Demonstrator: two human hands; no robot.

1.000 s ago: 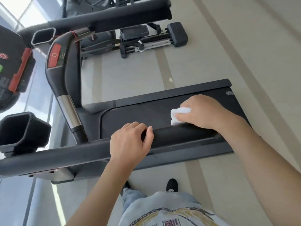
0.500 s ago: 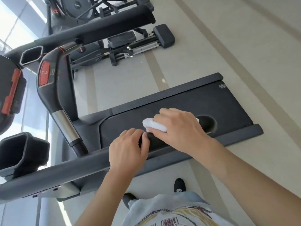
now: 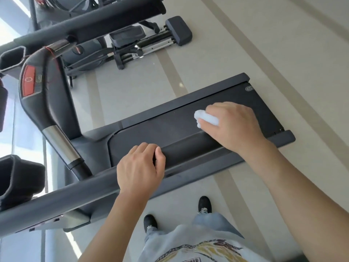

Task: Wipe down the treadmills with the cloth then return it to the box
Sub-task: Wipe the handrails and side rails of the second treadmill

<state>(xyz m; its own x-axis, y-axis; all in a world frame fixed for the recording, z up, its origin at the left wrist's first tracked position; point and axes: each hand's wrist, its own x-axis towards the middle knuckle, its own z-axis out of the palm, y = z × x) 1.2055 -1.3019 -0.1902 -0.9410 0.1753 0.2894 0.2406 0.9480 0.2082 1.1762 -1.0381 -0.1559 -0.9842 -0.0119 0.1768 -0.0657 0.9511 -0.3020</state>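
The person stands beside a treadmill (image 3: 188, 133) and looks down at it from above. The right hand (image 3: 233, 125) grips a small white cloth (image 3: 206, 118), folded into a wad, w/ fingers curled round it. The cloth pokes out on the left side of the hand and is pressed on the black belt (image 3: 151, 129), toward the rear half of the belt and near the side rail (image 3: 188, 148) that is closest to the person. The right forearm reaches over this rail.

The left hand (image 3: 140, 167) rests on the same near side rail, more toward the front of the machine. Its fingers are curled over the rail edge and the thumb lies on top, so it grips the rail. The two hands are well apart, approx. half of the belt between them.

At the left side the handlebar (image 3: 43, 95) of the treadmill rises, dark w/ a red button (image 3: 29, 81) and a silver section lower down. A dark cup holder (image 3: 18, 176) is at the left edge, just below the handlebar. Another gym machine (image 3: 147, 40) w/ pedals and metal rails stands on the floor behind, beyond the far side rail, well apart from the hands.

At the bottom two black shoes (image 3: 204, 205) stand on the light floor (image 3: 264, 53), which has beige stripes. Light jeans and a pale printed shirt (image 3: 198, 248) also show there.

The box is not seen in this view.
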